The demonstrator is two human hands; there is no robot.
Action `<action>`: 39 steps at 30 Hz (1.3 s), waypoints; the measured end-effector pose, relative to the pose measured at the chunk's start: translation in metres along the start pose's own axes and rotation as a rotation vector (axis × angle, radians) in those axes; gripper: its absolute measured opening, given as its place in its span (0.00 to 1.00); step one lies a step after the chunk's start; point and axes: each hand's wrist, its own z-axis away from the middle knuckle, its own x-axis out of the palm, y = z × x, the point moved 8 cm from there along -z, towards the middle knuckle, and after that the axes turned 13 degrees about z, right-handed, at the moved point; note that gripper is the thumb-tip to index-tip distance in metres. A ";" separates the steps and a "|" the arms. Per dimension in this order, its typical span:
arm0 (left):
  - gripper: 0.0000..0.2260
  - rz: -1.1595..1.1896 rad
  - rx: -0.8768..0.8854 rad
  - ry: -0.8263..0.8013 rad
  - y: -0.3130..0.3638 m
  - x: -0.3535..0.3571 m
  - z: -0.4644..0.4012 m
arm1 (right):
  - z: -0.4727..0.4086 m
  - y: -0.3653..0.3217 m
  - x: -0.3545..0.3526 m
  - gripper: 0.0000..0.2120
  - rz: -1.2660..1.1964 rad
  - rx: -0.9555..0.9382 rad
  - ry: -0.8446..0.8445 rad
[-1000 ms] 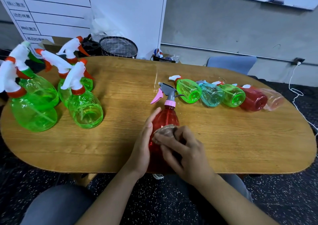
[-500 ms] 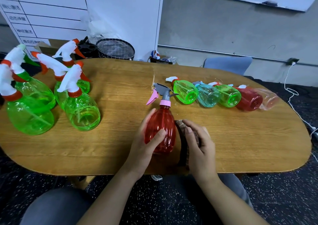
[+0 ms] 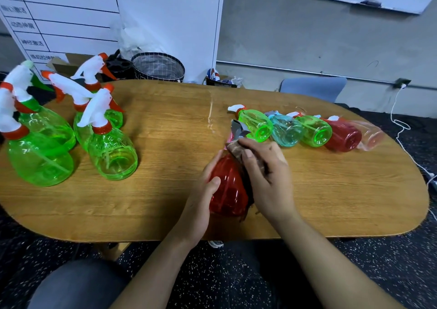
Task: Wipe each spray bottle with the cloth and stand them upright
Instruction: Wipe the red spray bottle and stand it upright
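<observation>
A red spray bottle [image 3: 228, 188] with a grey and pink nozzle stands near the table's front edge. My left hand [image 3: 203, 195] grips its left side, thumb across the front. My right hand [image 3: 264, 176] holds a brownish cloth [image 3: 236, 151] against the bottle's neck and right side. Several green bottles [image 3: 111, 152] stand upright at the left. Several more lie on their sides in a row at the right: green [image 3: 256, 125], blue [image 3: 287, 131], green [image 3: 314, 131], red [image 3: 343, 135] and pale pink [image 3: 370, 135].
The oval wooden table [image 3: 165, 190] carries everything. Behind it stand a white board, a mesh basket [image 3: 158, 68], a cardboard box and a blue chair [image 3: 312, 87]. A white cable [image 3: 402, 129] runs down at the right. My knee shows below the front edge.
My right hand has moved the cloth up from the bottle's lower right side to its neck. My left hand keeps holding the bottle, which has shifted slightly.
</observation>
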 end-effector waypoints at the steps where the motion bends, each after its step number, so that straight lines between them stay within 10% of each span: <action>1: 0.23 0.002 0.000 0.003 -0.001 -0.001 0.000 | 0.001 -0.001 0.006 0.14 0.059 -0.020 -0.036; 13: 0.29 0.077 0.020 0.108 0.005 -0.010 -0.003 | 0.077 -0.025 0.018 0.14 0.368 -0.680 -0.258; 21: 0.27 0.064 0.001 0.074 0.001 -0.003 -0.001 | -0.002 -0.010 0.000 0.14 0.215 -0.176 -0.043; 34: 0.37 0.050 0.050 0.069 0.011 -0.005 -0.003 | 0.071 -0.028 0.022 0.13 0.383 -0.680 -0.261; 39: 0.38 0.059 0.016 0.053 0.008 -0.002 -0.001 | 0.014 -0.017 0.000 0.14 0.243 -0.305 -0.065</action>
